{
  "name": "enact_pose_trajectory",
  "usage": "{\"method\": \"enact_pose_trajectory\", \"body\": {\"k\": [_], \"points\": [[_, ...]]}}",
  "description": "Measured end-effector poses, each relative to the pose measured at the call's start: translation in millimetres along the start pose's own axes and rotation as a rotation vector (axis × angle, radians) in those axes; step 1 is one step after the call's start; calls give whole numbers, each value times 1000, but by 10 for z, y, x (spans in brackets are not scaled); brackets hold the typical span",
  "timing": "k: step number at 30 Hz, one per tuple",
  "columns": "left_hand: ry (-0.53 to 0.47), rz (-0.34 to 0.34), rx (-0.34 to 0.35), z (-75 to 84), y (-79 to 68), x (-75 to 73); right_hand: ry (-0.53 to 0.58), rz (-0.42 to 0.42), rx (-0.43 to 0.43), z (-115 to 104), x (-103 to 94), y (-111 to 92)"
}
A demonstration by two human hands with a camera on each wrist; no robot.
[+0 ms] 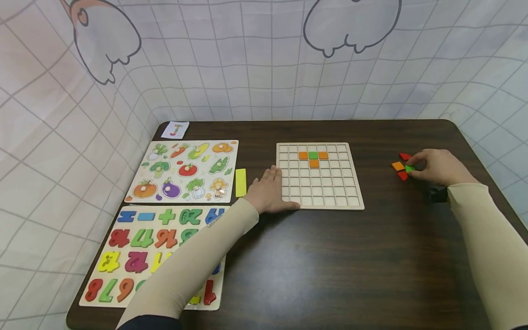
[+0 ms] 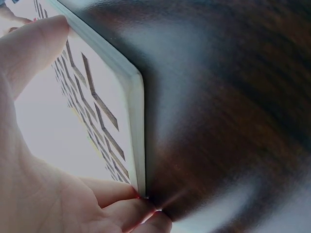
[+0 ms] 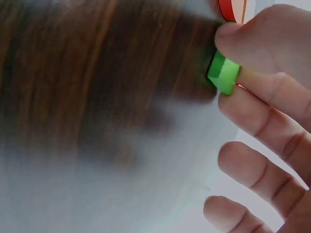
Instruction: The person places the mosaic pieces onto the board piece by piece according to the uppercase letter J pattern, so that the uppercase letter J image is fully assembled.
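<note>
A pale wooden grid board (image 1: 319, 188) lies mid-table. Near its back edge, a green tile (image 1: 313, 155) sits between two orange tiles (image 1: 303, 155), with another orange tile (image 1: 314, 163) just below it. Against the board's left side rests my left hand (image 1: 266, 191), fingers extended and thumb on the front edge; the left wrist view shows this corner (image 2: 133, 80) close up. Off to the right, my right hand (image 1: 443, 167) pinches a green tile (image 3: 227, 77) between thumb and finger. Beside it lie an orange tile (image 1: 398, 166) and two red tiles (image 1: 402, 175).
To the left lie a vegetable picture board (image 1: 185, 188) and a number puzzle board (image 1: 156, 286), partly covered by my left forearm. A yellow strip (image 1: 240, 182) is between the picture board and my left hand. A small pattern card (image 1: 175, 130) lies at the back left.
</note>
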State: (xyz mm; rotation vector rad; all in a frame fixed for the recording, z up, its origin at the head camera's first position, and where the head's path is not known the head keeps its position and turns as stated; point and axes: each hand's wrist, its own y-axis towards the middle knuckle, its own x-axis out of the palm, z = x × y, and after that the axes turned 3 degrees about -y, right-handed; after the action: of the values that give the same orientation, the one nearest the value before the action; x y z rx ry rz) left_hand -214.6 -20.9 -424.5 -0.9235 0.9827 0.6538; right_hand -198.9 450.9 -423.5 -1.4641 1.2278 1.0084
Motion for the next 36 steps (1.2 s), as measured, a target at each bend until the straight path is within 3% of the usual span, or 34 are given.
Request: {"method": "enact_pose_trajectory", "body": {"k": [4,10,26,36], "points": [[-2,-1,1,1,-10,-8,7,45,-35,-106,4,30],[-8,0,3,8,-19,-16,19,107,-137,-457,35,162],[-1,1,-7,10,0,-4,94,34,-282,-1694,299,558],[3,-3,-15,17,-4,-9,26,49,-423,-2040,424,642]]}}
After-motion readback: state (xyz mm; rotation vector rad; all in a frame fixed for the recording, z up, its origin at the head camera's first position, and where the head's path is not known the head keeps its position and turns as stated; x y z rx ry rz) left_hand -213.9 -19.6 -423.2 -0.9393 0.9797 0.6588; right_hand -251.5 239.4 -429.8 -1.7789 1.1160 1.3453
